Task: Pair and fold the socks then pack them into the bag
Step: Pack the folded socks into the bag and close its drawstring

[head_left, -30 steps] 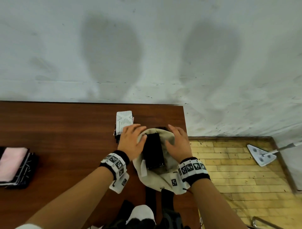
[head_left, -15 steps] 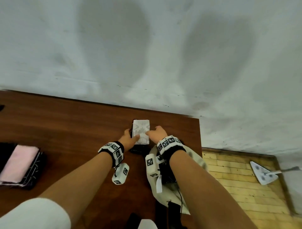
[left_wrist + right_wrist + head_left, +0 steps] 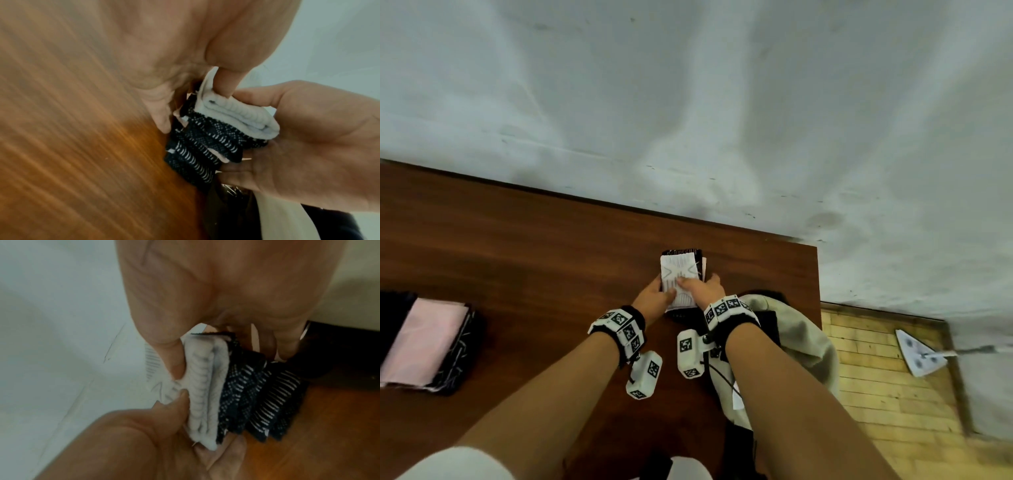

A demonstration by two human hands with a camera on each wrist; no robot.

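- Pink-topped folded socks (image 3: 431,339) lie stacked at the left of the wooden table (image 3: 544,260), well apart from the action and not yet packed.
- Left hand (image 3: 654,296) clamps the left side of a small stack of folded socks (image 3: 680,279), thumb on the white pair on top, fingers against the dark patterned pairs beneath.
- Right hand (image 3: 705,291) closes on the same stack from the other side, thumb on top; the two hands meet around it, near the table's far edge.
- Beige bag (image 3: 801,335) sits just right of the stack at the table's corner, something dark already inside.
- Judged best practice: squeeze evenly from both sides, keep the layers flat and aligned, lift the bundle whole, and lower it level into the bag's mouth so no fold springs loose.
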